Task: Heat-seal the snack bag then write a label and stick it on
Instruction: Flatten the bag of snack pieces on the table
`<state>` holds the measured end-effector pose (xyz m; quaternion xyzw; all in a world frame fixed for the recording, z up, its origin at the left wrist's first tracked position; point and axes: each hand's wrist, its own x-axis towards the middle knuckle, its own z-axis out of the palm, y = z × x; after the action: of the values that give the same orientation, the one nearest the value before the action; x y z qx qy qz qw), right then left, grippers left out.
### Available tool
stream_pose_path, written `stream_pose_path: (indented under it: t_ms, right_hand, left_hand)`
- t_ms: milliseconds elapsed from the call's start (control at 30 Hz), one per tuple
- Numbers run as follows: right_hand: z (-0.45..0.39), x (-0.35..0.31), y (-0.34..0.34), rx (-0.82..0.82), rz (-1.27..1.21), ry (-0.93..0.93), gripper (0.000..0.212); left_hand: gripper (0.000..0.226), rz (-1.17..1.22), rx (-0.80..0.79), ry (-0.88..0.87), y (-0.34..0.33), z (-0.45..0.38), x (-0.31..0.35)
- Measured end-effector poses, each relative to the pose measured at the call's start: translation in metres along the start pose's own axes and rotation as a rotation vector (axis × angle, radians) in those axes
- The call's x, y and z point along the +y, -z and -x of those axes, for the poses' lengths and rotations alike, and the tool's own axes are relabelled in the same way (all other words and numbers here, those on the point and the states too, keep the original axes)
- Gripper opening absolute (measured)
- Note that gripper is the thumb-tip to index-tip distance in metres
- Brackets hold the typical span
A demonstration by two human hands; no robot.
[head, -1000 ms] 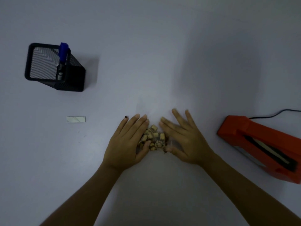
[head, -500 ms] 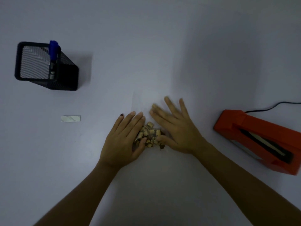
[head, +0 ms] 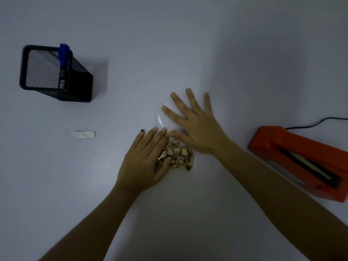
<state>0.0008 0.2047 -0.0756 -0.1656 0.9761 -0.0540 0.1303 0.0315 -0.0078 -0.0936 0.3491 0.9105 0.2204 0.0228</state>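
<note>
A clear snack bag (head: 179, 157) with brown snack pieces bunched at its near end lies flat on the white table in the middle. My left hand (head: 145, 162) rests flat on the bag's left side, thumb against the snacks. My right hand (head: 195, 127) lies with spread straight fingers on the bag's clear far part. An orange heat sealer (head: 301, 162) sits at the right with its black cord (head: 316, 123) trailing off. A small white label (head: 84, 134) lies to the left. A blue marker (head: 64, 54) stands in a black mesh holder (head: 54, 74) at far left.
The white table (head: 169, 44) stretches bare beyond the hands and along the near edge between my forearms. The sealer's jaw slot faces up, angled toward the lower right.
My right hand has slid away from me, off the snack pile and onto the bag's clear far part. My left hand stays on the bag's left side.
</note>
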Motion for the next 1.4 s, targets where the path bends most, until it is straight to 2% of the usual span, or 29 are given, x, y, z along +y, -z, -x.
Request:
stream_pose_path:
  t_ms: [233, 467, 567, 667, 733, 800, 867, 967, 1133, 1300, 1400]
  right_hand:
    - [-0.001, -0.01, 0.0, 0.037, -0.053, -0.191, 0.067]
    - [0.039, -0.006, 0.0, 0.09, -0.224, -0.554, 0.104]
    - [0.05, -0.004, 0.004, 0.12, -0.289, -0.699, 0.11]
    - [0.055, -0.013, 0.009, 0.209, -0.298, -0.787, 0.094]
    - [0.055, -0.018, 0.011, 0.238, -0.451, -0.799, 0.078]
    - [0.052, -0.022, 0.014, 0.238, -0.647, -0.829, 0.072]
    - [0.046, -0.023, 0.016, 0.24, -0.727, -0.846, 0.067]
    - [0.038, -0.025, 0.018, 0.244, -0.783, -0.872, 0.056]
    - [0.032, -0.027, 0.021, 0.256, -0.823, -0.956, 0.04]
    - [0.029, -0.028, 0.023, 0.267, -0.853, -1.012, 0.034]
    - [0.03, -0.026, 0.023, 0.262, -0.86, -1.021, 0.029]
  left_hand:
    - [0.054, 0.001, -0.003, 0.012, 0.0, 0.0, -0.001]
    - [0.053, 0.018, 0.006, 0.018, 0.0, 0.0, 0.0]
    - [0.053, 0.022, 0.012, 0.02, -0.001, 0.001, 0.0]
    - [0.053, 0.037, 0.007, 0.026, 0.0, 0.001, 0.0]
    - [0.053, 0.058, -0.004, 0.027, 0.002, 0.0, -0.001]
    - [0.052, 0.095, -0.022, 0.03, 0.005, 0.001, -0.003]
    - [0.051, 0.129, -0.029, 0.053, 0.01, -0.001, -0.002]
    - [0.047, 0.169, 0.012, 0.182, 0.019, -0.011, 0.008]
    - [0.033, 0.251, 0.15, 0.521, 0.028, -0.038, 0.028]
    - [0.062, 0.452, 0.192, 0.888, 0.039, -0.066, 0.037]
    - [0.059, 0.558, 0.188, 0.965, 0.041, -0.073, 0.036]
